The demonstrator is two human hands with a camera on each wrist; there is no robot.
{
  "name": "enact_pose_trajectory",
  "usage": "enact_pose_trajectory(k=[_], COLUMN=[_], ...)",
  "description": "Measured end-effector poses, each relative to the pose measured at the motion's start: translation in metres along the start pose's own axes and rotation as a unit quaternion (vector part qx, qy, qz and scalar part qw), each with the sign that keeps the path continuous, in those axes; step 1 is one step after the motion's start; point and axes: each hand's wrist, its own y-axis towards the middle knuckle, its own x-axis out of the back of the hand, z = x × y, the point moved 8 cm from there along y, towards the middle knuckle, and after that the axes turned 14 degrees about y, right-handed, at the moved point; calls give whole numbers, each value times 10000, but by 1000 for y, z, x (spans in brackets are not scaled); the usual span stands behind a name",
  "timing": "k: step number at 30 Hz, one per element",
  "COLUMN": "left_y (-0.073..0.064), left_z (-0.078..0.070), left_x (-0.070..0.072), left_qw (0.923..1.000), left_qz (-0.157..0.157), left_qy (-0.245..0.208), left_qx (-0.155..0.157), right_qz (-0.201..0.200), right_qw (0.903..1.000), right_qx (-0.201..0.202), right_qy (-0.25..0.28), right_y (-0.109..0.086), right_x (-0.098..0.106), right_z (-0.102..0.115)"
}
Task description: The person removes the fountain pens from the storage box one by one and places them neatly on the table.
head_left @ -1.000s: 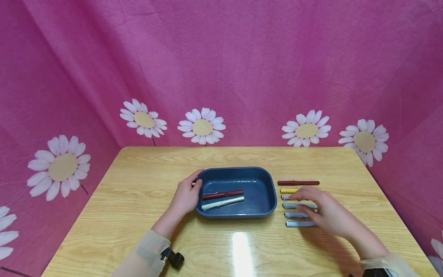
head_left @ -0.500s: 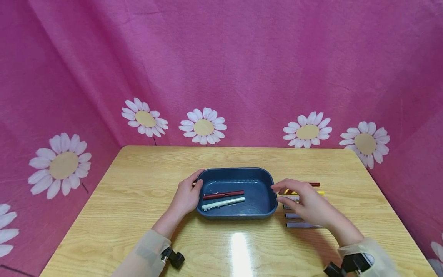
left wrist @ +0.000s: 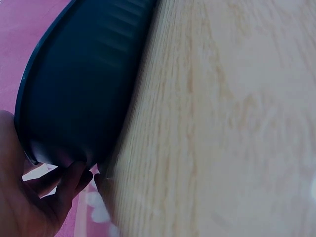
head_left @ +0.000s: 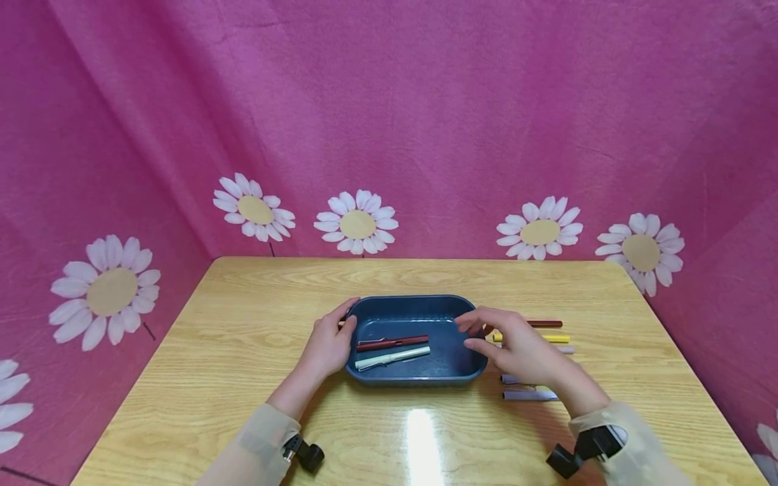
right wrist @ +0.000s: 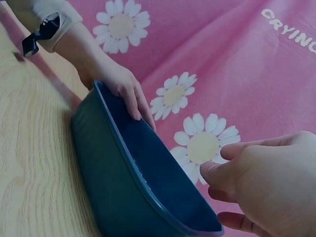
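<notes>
A dark blue tray [head_left: 419,379] sits on the table, with a dark red pen [head_left: 392,343] and a pale mint pen [head_left: 392,358] lying in its left half. My left hand [head_left: 329,345] grips the tray's left end, thumb at the rim and fingers round the outside, as the left wrist view also shows. My right hand [head_left: 516,344] is over the tray's right end, fingers loosely bent, thumb apart from them and nothing held. In the right wrist view the right hand [right wrist: 271,182] hovers beside the tray's rim.
Right of the tray lies a column of pens, partly behind my right hand: a dark red one [head_left: 545,324], a yellow one [head_left: 556,339] and several pale ones, such as a lilac pen [head_left: 525,395]. A pink daisy-print cloth [head_left: 419,135] stands behind the table.
My right hand has moved left from above the column of pens to the tray's right end. The left hand, the tray and the two pens in it look unchanged.
</notes>
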Motion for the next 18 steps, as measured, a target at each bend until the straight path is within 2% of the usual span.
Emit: enact_pose_trajectory(k=[18], left_y=[2], left_z=[0], left_x=[0], left_qw=[9999], left_qz=[-4], left_qy=[-45], left_qx=[-158], right_qz=[269], right_qw=[9992], right_qx=[-226], right_qy=[176], right_y=[32], right_x=[-22], right_z=[-10])
